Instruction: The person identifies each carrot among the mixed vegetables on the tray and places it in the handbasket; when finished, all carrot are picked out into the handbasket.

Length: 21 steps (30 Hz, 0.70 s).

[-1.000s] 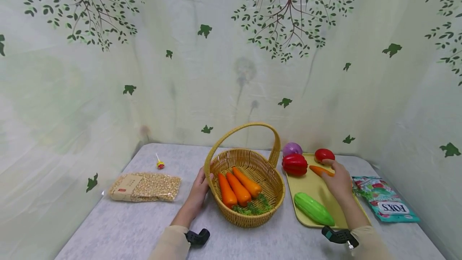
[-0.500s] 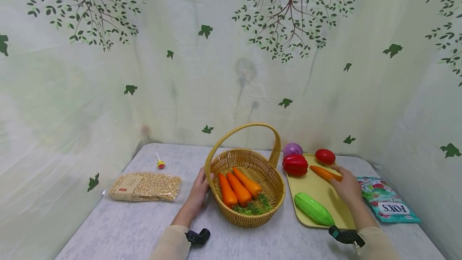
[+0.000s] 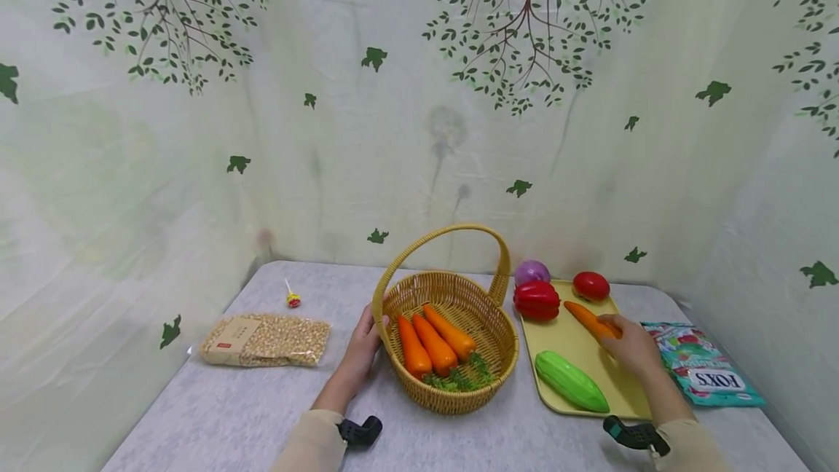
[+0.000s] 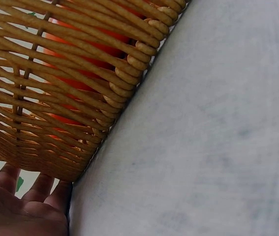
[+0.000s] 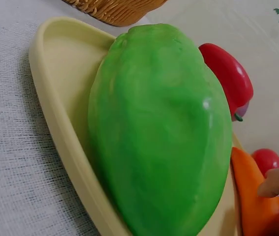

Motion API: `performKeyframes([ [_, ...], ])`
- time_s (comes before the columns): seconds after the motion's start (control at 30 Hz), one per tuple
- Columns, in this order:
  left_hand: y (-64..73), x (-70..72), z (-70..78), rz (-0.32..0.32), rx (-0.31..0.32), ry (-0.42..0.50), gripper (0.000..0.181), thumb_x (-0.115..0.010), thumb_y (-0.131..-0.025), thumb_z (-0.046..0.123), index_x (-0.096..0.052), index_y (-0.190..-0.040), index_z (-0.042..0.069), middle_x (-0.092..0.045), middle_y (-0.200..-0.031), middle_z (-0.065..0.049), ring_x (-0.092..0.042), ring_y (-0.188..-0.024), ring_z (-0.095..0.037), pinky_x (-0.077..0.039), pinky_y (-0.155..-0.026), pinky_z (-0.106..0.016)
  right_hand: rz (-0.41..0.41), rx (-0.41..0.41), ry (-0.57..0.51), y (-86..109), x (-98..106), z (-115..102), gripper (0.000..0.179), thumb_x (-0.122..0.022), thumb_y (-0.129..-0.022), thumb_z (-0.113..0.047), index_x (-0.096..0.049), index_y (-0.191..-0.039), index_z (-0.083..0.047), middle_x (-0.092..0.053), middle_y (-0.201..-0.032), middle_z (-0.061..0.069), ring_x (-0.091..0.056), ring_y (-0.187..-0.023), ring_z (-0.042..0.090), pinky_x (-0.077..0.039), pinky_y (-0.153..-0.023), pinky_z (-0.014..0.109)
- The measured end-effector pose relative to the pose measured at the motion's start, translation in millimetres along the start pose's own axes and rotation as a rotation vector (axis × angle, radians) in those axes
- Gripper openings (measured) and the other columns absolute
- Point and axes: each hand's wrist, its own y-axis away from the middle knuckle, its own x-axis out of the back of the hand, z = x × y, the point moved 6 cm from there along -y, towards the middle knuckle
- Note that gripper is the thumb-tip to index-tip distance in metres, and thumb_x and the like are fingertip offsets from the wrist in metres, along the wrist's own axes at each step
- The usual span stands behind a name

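Note:
My left hand point(image 3: 360, 344) holds the left side of a round wicker basket point(image 3: 505, 370), its thumb at the rim by the handle. In the left wrist view its fingers point(image 4: 40, 187) lie against the woven outer wall. Several orange carrots point(image 3: 432, 341) with green tops lie in the basket. On the right, my right hand point(image 3: 632, 348) pinches the thick end of another carrot point(image 3: 582, 315), which slants over the yellow tray point(image 3: 557, 395). The right wrist view shows a fingertip point(image 5: 272, 186) pressed on this carrot point(image 5: 252, 196); its leafy end is hidden.
On the tray are a green gourd-like vegetable point(image 3: 570, 382), a red bell pepper point(image 3: 537, 300) and a red tomato point(image 3: 591, 286). A purple onion point(image 3: 532, 272) sits behind the pepper. A teal candy bag point(image 3: 708, 366) lies far right; a grain bag point(image 3: 265, 341) and lollipop point(image 3: 293, 300) lie left.
My right hand has drawn back from the middle of the carrot toward its thick end, moving right and nearer, and now pinches it there. The left hand and basket have stayed put.

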Motion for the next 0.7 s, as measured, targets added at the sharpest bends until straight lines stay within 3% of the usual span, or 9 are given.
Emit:
performKeyframes([
  [0.1, 0.0, 0.2, -1.0, 0.002, 0.003, 0.003, 0.048, -0.047, -0.106, 0.031, -0.036, -0.152, 0.030, -0.033, -0.163, 0.000, -0.026, -0.152, -0.024, -0.019, -0.123, -0.057, -0.080, -0.030, -0.011, -21.5, -7, 30, 0.045, -0.054, -0.097, -0.017, -0.051, -0.139, -0.001, -0.051, -0.127, 0.033, -0.052, -0.082, 0.033, -0.045, -0.065, 0.035],
  [0.2, -0.1, 0.2, -0.9, 0.003, -0.005, 0.002, 0.048, -0.046, -0.106, 0.030, -0.036, -0.153, 0.029, -0.032, -0.163, -0.001, -0.025, -0.153, -0.025, -0.018, -0.123, -0.058, -0.101, -0.049, -0.028, -30.8, -9, 40, 0.047, -0.057, -0.095, -0.017, -0.051, -0.138, -0.001, -0.051, -0.124, 0.033, -0.051, -0.075, 0.025, -0.043, -0.060, 0.030],
  [0.47, 0.9, -0.7, -1.7, -0.002, -0.006, -0.003, 0.048, -0.046, -0.106, 0.030, -0.036, -0.153, 0.028, -0.033, -0.163, -0.002, -0.026, -0.152, -0.026, -0.020, -0.123, -0.057, -0.089, -0.065, -0.006, -28.8, -8, 39, 0.043, -0.058, -0.095, -0.013, -0.053, -0.136, -0.002, -0.052, -0.126, 0.035, -0.052, -0.088, 0.030, -0.045, -0.066, 0.028],
  [0.7, 0.9, -0.6, -0.6, -0.001, -0.005, -0.008, 0.048, -0.046, -0.106, 0.031, -0.036, -0.153, 0.030, -0.033, -0.163, -0.002, -0.025, -0.153, -0.026, -0.019, -0.123, -0.058, -0.055, -0.063, -0.028, -27.9, -2, 34, 0.047, -0.058, -0.094, -0.015, -0.052, -0.139, -0.004, -0.054, -0.128, 0.033, -0.052, -0.099, 0.036, -0.045, -0.075, 0.033],
])
